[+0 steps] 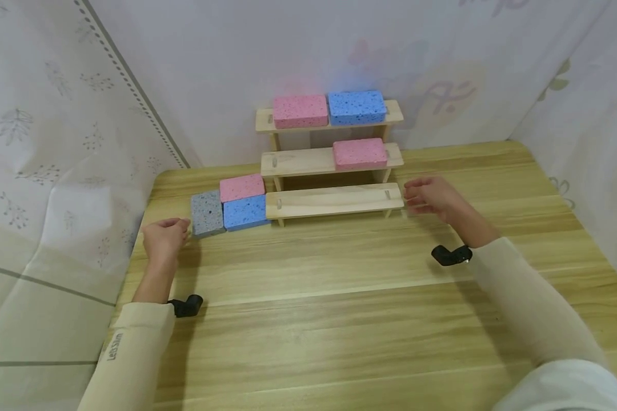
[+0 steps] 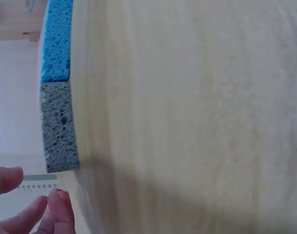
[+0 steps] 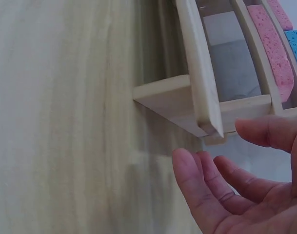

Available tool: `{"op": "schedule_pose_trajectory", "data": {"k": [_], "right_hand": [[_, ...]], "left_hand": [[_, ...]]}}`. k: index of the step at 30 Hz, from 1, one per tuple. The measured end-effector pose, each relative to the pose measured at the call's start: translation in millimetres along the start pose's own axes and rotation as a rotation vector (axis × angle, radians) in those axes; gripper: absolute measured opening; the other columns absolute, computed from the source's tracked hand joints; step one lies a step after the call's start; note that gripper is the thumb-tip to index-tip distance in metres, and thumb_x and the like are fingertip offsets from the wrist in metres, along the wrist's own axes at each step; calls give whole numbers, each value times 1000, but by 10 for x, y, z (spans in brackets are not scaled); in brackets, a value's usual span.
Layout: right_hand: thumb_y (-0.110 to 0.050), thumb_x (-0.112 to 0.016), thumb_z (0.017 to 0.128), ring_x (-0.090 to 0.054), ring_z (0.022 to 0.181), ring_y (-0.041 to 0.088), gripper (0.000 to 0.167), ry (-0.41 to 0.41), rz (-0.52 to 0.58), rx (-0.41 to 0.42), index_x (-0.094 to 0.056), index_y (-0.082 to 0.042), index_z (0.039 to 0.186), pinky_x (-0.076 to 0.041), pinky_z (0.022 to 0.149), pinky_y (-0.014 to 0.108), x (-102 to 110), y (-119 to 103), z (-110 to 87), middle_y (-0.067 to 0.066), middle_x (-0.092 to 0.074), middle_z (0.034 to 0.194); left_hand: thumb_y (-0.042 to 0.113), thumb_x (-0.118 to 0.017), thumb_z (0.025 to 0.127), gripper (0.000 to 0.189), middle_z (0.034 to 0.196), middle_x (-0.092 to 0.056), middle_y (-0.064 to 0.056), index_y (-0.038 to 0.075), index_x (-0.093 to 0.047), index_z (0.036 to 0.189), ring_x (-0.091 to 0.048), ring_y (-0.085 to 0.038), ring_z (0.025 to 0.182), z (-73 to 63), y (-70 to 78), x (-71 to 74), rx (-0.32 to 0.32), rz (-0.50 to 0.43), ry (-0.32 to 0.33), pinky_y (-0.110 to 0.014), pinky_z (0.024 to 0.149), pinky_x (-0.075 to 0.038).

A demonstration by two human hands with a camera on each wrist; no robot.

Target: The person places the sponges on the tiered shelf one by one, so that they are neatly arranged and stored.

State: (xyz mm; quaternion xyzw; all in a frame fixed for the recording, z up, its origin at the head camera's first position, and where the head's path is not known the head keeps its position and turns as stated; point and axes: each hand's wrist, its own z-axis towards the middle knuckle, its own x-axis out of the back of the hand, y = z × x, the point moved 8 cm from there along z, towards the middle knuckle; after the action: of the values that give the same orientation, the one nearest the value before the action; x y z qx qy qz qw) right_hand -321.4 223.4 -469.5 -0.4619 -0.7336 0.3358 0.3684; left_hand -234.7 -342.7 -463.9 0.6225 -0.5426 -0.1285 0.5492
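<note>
My left hand (image 1: 165,237) is beside a grey sponge (image 1: 207,213) on the table, its fingers loosely bent and holding nothing. In the left wrist view, a gap shows between the fingertips and that grey sponge (image 2: 59,126). Against the grey one lie a pink sponge (image 1: 242,187) and a blue sponge (image 1: 245,212). My right hand (image 1: 432,197) hovers by the right end of a three-step wooden rack (image 1: 334,201); thumb and fingers are apart with nothing between them. The right wrist view shows the fingertips close to the rack's lowest board (image 3: 202,68); contact cannot be made out.
On the rack's top step sit another pink sponge (image 1: 300,111) and a blue sponge (image 1: 356,107). A further pink sponge (image 1: 360,153) rests at the right of the middle step. The wooden table (image 1: 308,319) meets patterned curtains (image 1: 226,68) at the back and sides.
</note>
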Motion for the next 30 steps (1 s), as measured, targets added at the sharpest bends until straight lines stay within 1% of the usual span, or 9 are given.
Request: {"op": "schedule_pose_trajectory", "data": {"k": [3,5,7,11,14,16,20,25,30], "right_hand": [[-18,-58,98,-63,92,16,54,-9,62,-13,-39,3,145,-57,89,35,-46,62,23,5,-58,110],[-19,-60,97,-63,93,17,57,-13,100,-19,-39,3,145,-57,90,34,-80,98,39,2,-59,105],[-19,-61,97,-61,93,17,57,-14,143,-25,-39,3,145,-56,91,34,-110,137,56,1,-57,103],[-14,-59,97,-59,90,15,57,-10,204,-4,-35,5,146,-54,94,35,-160,171,82,0,-56,102],[-10,-57,98,-62,86,11,57,-13,240,33,-32,8,146,-55,93,34,-194,158,92,-1,-59,98],[-8,-55,98,-64,84,9,57,-13,262,54,-30,10,146,-56,91,32,-212,148,98,-2,-61,96],[-3,-54,98,-66,79,9,55,-9,308,74,-31,12,145,-58,86,28,-234,143,106,1,-61,97],[-1,-55,97,-67,79,9,53,-3,350,70,-33,13,143,-58,83,25,-238,140,103,8,-57,105],[-1,-54,97,-67,79,8,54,-1,353,57,-32,13,144,-58,82,23,-220,120,69,9,-56,107]], "left_hand": [[20,-64,94,40,77,-61,7,-4,-59,126,-62,-3,62,20,-25,-28,-3,1,5,-18,60,-56],[22,-64,93,41,78,-61,6,-4,-60,126,-60,-2,59,24,-38,-56,-4,23,8,-17,59,-54],[24,-64,93,43,89,-62,2,-2,-60,128,-60,-1,60,25,-41,-90,-11,70,7,-16,60,-53],[25,-62,93,47,120,-60,-13,-1,-58,132,-58,-1,66,32,-29,-157,-35,154,-2,-15,60,-50],[24,-60,94,46,132,-56,-16,0,-57,133,-57,-4,72,44,-19,-184,-36,189,-6,-15,60,-47],[24,-59,95,47,135,-55,-16,0,-56,135,-57,-6,76,56,-20,-192,-27,202,-15,-15,63,-47],[23,-60,94,49,134,-55,-16,1,-54,137,-56,-6,76,65,-26,-188,-11,208,-19,-17,65,-47],[23,-60,93,52,132,-54,-15,2,-51,140,-55,-6,75,59,-26,-167,1,191,-13,-18,64,-48],[23,-62,92,50,133,-53,-13,6,-54,139,-54,-7,79,63,-8,-138,-9,156,-3,-17,64,-50]]}}
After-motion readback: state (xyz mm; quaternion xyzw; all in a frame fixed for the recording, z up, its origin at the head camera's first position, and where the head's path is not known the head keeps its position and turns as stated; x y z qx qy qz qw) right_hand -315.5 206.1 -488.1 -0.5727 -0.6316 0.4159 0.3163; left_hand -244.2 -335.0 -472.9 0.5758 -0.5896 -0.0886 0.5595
